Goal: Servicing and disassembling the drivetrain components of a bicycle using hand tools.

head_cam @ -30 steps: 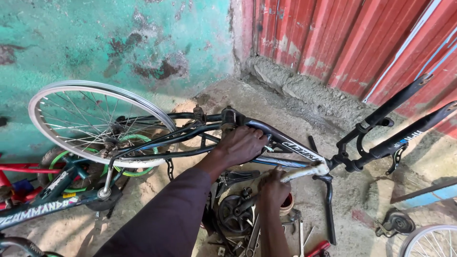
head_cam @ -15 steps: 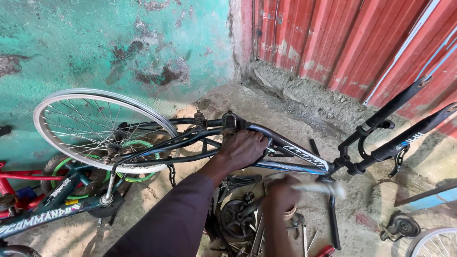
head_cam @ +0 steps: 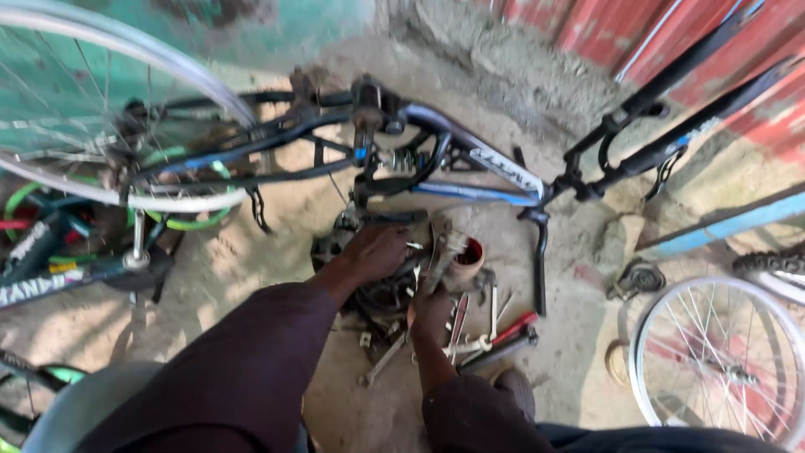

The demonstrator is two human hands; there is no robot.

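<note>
My left hand [head_cam: 377, 252]: resting palm-down on a dark heap of greasy bike parts [head_cam: 381, 294] on the ground, fingers curled loosely over the top of it; whether they actually clasp any piece I cannot tell. My right hand [head_cam: 432, 312]: just right of the heap, closed around the handle of a worn brush [head_cam: 444, 256], bristles pointing up and away from me. Just right of the brush: a small reddish-brown pot [head_cam: 466, 258], standing on the dirt. Near side of my right hand: a scatter of hand tools [head_cam: 490, 331] lying flat, among them spanners and one red-handled piece. Far side of both hands: an upturned bicycle frame [head_cam: 470, 159], black and blue, spanning the scene left to right above the heap. At its left end: the spoked rear wheel [head_cam: 101, 109], still mounted. At its right end: the black fork [head_cam: 662, 134], slanting toward the red corrugated wall [head_cam: 620, 25]. Near right: a loose spoked wheel [head_cam: 721, 361], flat on the ground. Far left: green painted wall [head_cam: 50, 92].
</note>
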